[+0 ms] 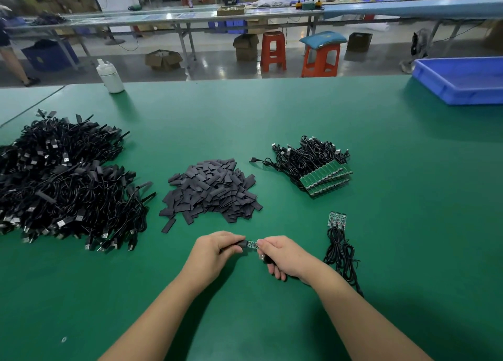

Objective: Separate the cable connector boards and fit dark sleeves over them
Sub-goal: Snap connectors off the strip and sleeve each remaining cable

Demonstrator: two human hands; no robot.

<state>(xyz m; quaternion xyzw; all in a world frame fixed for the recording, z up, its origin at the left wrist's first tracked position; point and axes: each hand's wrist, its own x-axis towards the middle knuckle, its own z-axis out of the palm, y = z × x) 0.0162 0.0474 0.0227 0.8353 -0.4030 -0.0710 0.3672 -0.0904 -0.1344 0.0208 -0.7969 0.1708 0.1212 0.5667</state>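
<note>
Green worktable [272,115], factory hall behind

A small green connector board [252,245] lies level, its left end entering a dark sleeve [241,245].

Two bare hands meet at six o'clock

Left hand [215,249] and right hand [283,254] both have curled, pinching fingers; forearms run in from seven and five o'clock, converging.
</note>
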